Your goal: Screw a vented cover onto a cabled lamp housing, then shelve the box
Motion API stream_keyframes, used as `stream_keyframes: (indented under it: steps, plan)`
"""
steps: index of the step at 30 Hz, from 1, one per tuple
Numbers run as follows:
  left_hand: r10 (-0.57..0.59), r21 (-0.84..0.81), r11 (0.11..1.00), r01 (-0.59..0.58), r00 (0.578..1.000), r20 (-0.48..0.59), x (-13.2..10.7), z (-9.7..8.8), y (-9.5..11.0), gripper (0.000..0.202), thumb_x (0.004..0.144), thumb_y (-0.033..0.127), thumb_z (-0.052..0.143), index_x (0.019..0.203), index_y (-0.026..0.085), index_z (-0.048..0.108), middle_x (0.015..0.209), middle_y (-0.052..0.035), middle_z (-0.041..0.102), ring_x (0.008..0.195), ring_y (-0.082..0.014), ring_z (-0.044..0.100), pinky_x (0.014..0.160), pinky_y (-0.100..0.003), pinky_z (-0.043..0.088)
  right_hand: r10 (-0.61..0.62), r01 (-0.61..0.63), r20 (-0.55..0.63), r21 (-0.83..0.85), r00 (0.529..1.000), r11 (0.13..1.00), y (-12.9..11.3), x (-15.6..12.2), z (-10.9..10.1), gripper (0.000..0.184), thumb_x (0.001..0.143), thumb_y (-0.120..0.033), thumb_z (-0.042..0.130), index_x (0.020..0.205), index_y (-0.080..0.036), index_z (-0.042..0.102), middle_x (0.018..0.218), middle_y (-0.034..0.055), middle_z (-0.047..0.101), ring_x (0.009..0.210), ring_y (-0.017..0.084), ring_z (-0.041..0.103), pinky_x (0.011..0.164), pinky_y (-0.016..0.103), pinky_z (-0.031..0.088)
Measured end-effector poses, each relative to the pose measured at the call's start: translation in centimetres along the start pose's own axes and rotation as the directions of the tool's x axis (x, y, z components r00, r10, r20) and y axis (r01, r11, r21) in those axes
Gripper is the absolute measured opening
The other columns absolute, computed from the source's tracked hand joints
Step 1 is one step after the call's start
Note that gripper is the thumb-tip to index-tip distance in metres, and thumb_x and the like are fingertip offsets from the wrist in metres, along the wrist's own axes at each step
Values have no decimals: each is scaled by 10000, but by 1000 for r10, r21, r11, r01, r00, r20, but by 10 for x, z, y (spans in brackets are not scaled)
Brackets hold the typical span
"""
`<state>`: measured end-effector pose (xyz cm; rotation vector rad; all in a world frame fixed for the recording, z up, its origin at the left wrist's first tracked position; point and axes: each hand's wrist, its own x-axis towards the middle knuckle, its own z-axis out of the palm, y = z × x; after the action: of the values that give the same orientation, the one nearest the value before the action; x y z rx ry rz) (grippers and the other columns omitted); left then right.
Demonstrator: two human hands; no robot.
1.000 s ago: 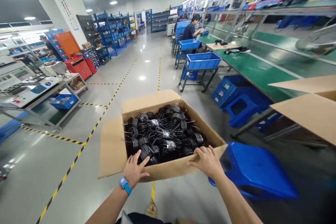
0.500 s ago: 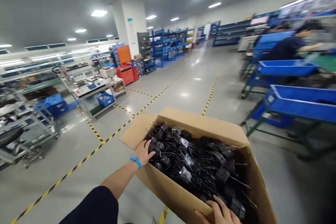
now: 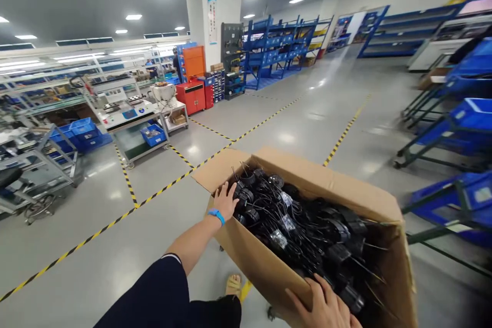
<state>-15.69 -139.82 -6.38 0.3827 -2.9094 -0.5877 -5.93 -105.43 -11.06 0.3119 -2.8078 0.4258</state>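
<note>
I hold an open cardboard box [image 3: 326, 184] in front of me, above the grey floor. It is full of black round parts with bundled black cables [image 3: 303, 230]. My left hand [image 3: 225, 201], with a blue wristband, grips the box's left rim, fingers curled over the edge onto the parts. My right hand [image 3: 325, 307] clamps the near rim at the bottom of the view, fingers over the edge.
Yellow-black floor tape [image 3: 172, 182] marks lanes on the grey floor. A workbench with equipment [image 3: 130, 118] and a red cabinet [image 3: 192, 96] stand to the left, blue shelving [image 3: 277, 41] at the back, blue bins on carts [image 3: 461, 123] on the right. A wheeled rack [image 3: 34, 174] is far left.
The view has swung left, away from the green benches and the seated person. The box has shifted to my right, and both hands keep their grip on its rim.
</note>
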Motion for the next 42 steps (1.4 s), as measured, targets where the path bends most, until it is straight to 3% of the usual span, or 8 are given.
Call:
stream_keyframes:
  steps: [6,12,16,22,26,29,35,42]
  plan:
    - [-1,-11,1000,2,996,84,144,21,38,608,1018,414,414,1549,135,312,1537,-213,444,1265,-311,609,1039,-404,513,146,-132,65,-188,987,973,43,127,-10,708,810,-579,536,1354,-125,525,1339,195,569,1229,368,509,1042,532,337]
    - [103,69,992,-104,994,23,291,49,82,630,1022,402,382,1559,83,300,1599,-232,348,1472,-336,375,1177,-487,371,308,-259,227,-222,924,940,99,264,22,614,845,-525,669,1322,-156,557,989,118,679,979,312,610,882,420,371]
    - [264,96,962,-256,961,-78,383,73,105,584,999,445,424,1544,235,397,1657,-129,280,1533,-361,237,1225,-627,205,304,-275,186,-164,934,947,138,355,51,487,812,-542,717,1138,-190,635,941,76,673,960,272,605,836,359,349]
    - [297,115,952,-284,946,-127,532,117,132,625,955,513,474,1518,242,452,1597,-141,403,1487,-358,358,1189,-580,326,275,-269,135,-61,952,961,194,502,82,481,858,-700,558,930,-236,664,843,35,657,840,211,613,787,327,399]
    - [244,126,965,-228,962,-126,630,145,163,698,939,580,482,1537,226,419,1591,-156,408,1468,-364,390,1182,-580,329,428,-426,6,-83,904,901,247,624,101,549,967,-610,335,1198,-202,623,1144,105,652,1079,292,604,912,408,457]
    - [210,118,974,-194,968,-140,703,166,188,693,934,594,496,1526,241,436,1602,-139,396,1480,-358,369,1206,-578,278,494,-499,-71,-123,867,858,286,711,124,619,942,-498,357,1414,-115,470,1429,202,469,1213,404,539,958,531,448]
    - [218,118,972,-202,965,-145,861,210,227,654,944,584,487,1507,252,461,1615,-126,376,1485,-340,360,1215,-542,266,494,-496,-44,-93,868,863,345,852,177,613,991,-429,227,1495,-99,341,1462,182,439,1150,316,611,925,426,504]
    - [269,155,954,-256,960,-71,1055,245,302,613,982,526,437,1497,196,457,1552,-167,455,1388,-342,483,1145,-513,377,635,-635,-20,-29,772,772,404,1031,208,660,978,-414,385,1529,-69,266,1521,165,393,1323,276,496,1061,387,467]
